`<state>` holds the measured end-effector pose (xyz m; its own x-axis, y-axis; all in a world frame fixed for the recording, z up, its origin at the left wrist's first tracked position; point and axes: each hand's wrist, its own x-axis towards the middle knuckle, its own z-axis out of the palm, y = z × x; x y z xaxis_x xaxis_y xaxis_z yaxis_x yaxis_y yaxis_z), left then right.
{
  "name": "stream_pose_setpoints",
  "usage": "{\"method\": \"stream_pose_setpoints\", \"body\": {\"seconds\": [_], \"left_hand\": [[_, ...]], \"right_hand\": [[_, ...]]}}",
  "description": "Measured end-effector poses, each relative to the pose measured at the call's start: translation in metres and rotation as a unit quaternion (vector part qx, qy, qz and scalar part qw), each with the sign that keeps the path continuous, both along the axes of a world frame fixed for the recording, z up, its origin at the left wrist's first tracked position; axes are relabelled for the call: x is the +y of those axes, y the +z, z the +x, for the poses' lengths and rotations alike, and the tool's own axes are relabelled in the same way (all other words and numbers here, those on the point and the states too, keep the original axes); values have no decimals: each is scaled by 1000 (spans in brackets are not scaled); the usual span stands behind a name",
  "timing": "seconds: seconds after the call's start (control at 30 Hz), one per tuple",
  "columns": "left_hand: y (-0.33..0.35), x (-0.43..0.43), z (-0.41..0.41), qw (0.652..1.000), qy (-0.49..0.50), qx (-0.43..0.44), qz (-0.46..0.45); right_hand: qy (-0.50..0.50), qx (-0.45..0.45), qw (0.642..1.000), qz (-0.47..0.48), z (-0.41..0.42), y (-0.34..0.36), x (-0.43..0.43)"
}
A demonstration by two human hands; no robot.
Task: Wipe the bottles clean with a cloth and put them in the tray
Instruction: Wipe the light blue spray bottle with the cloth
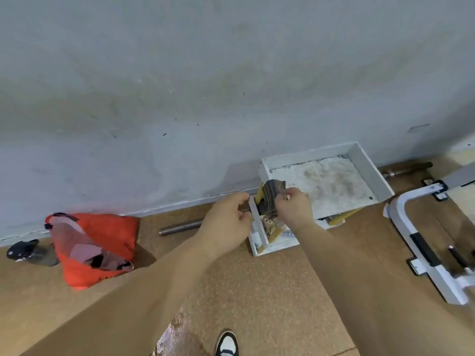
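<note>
Forearms (pixel 144 291) forward, right grip (pixel 293 209) tight on striped cloth (pixel 271 199) (left grip (pixel 226 222) unclear) at tray (pixel 370 173) corner

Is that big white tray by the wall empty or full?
Empty: the tray shows a bare, stained floor with nothing standing in it.

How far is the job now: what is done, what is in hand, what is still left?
Done: nothing visible; the white tray by the wall holds no bottle. In hand: the right hand grips a striped cloth, the left hand is close beside it; no bottle shows clearly. Left: probably all the wiping and placing.
</note>
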<state>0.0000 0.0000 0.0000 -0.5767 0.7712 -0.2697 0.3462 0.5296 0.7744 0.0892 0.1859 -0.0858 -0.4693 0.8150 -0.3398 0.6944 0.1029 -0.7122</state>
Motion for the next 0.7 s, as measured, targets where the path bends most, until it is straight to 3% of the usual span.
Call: {"method": "stream_pose_setpoints", "body": {"seconds": [0.27, 0.43, 0.57, 0.7], "left_hand": [[-48, 28, -3, 999, 13, -33, -29], [-59, 17, -3, 998, 32, -56, -26], [-54, 1, -10, 987, 129, -90, 17], [-45, -38, -26, 949, 254, -147, 115]], "right_hand": [[-19, -90, 996, 3, -22, -57, 36], [-41, 48, 998, 15, -33, -37, 23], [6, 178, 979, -102, -52, 3, -16], [38, 238, 919, -312, -68, 36, -73]]}}
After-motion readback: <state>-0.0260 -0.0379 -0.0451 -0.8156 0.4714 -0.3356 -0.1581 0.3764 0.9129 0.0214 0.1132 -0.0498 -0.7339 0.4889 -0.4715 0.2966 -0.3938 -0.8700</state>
